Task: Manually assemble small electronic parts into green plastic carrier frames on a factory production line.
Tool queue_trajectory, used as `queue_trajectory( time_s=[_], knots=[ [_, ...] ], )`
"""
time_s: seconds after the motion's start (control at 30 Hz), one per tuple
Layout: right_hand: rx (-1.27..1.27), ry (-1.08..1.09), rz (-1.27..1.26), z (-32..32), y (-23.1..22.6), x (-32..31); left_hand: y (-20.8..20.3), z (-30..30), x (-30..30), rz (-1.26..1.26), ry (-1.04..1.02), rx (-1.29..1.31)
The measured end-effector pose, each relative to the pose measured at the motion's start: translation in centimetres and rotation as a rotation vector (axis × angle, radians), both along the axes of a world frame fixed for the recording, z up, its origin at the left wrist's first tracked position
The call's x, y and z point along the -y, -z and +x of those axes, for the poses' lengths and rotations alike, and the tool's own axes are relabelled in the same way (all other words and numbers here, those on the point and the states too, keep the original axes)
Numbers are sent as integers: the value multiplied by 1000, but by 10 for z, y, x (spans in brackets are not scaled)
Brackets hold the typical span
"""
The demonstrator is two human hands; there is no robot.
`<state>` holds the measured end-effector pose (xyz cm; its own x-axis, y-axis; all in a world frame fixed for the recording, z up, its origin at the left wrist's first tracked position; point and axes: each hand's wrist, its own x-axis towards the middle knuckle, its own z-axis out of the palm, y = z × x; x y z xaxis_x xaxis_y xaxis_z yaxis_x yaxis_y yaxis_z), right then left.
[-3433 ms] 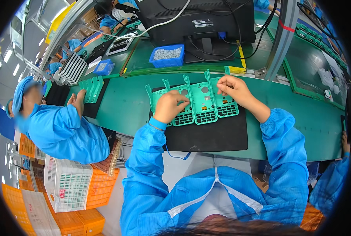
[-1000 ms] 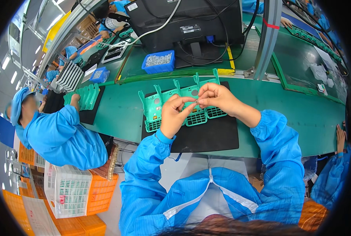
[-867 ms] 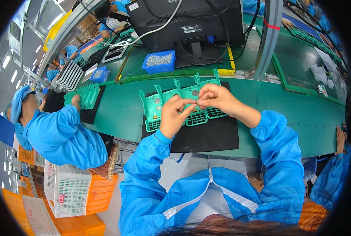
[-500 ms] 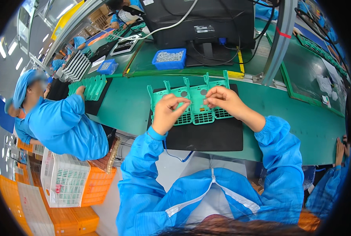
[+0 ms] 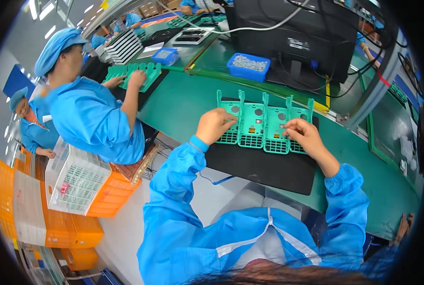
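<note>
Mid-frame, left hand [image 5: 219, 125] and right hand [image 5: 303, 133] appear pinched, any grip indeterminable, and the green housings [image 5: 273, 124] could be shifted by a knuckle's knock.

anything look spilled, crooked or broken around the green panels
Nothing stands out. The green panels lie in an even row on the black mat, and the small pale pieces sit inside the blue bin, with no visible spill. Any fine damage would be too small to tell.
</note>
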<state>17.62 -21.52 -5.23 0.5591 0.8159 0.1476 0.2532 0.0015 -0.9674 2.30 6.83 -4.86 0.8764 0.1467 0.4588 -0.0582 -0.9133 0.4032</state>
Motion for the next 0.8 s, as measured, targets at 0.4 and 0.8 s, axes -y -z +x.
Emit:
queue_trajectory(
  time_s=[0.4,0.8],
  knots=[
    [26,17,-53,-7,-8,-1,10,5,-3,-28,16,10],
    [30,14,-44,-6,-9,1,4,-1,1,176,125,71]
  ],
)
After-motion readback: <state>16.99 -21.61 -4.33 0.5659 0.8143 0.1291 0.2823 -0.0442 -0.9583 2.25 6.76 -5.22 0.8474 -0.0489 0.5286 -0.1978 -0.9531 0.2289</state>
